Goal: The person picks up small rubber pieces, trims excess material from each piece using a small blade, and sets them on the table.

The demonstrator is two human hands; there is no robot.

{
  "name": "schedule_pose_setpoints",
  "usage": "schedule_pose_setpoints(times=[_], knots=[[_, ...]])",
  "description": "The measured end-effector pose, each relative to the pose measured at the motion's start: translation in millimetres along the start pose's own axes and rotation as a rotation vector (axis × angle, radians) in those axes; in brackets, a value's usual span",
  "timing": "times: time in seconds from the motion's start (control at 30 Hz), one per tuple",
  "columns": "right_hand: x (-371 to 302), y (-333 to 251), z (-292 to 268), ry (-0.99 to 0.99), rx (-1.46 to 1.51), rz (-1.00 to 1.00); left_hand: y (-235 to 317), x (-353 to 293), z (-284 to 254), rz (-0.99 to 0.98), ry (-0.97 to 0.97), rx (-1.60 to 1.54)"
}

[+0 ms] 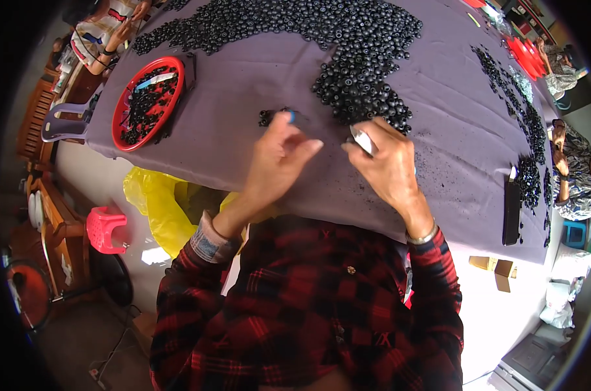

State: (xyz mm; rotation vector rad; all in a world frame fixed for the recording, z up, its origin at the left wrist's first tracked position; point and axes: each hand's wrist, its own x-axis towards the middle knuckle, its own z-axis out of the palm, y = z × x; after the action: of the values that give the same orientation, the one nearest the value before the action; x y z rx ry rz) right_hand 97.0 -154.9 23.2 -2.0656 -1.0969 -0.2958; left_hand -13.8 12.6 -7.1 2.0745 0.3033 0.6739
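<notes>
My right hand (388, 159) is closed around a small knife (363, 140) with a pale, shiny blade; its handle is mostly hidden in my fingers. It hovers just on the near side of a heap of small black round parts (354, 85), some showing a ring or hole on top. To its left, my left hand (276, 156) is raised over the cloth with thumb and forefinger apart. No part is visible between them. A blue band (292, 117) wraps one of its fingertips. Right behind that hand lies a small cluster of black parts (266, 117), partly covered by the fingers.
A grey-purple cloth (223, 98) covers the table. On the left stands a red oval basin (115, 124) with black pieces inside. Black scraps and a long black box (512, 208) lie along the right edge. Other people sit at the far left and right. A yellow bag (155, 202) hangs below the near edge.
</notes>
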Motion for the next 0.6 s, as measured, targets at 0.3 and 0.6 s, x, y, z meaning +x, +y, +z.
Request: schedule_pose_setpoints(times=[0.3,0.6], knots=[[-40,-20,-35,-0.083,0.498,0.132,19,-23,30,-0.502,-0.645,-1.219],[-46,-17,-39,-0.139,0.596,0.12,32,-23,30,-0.451,-0.656,-1.226]])
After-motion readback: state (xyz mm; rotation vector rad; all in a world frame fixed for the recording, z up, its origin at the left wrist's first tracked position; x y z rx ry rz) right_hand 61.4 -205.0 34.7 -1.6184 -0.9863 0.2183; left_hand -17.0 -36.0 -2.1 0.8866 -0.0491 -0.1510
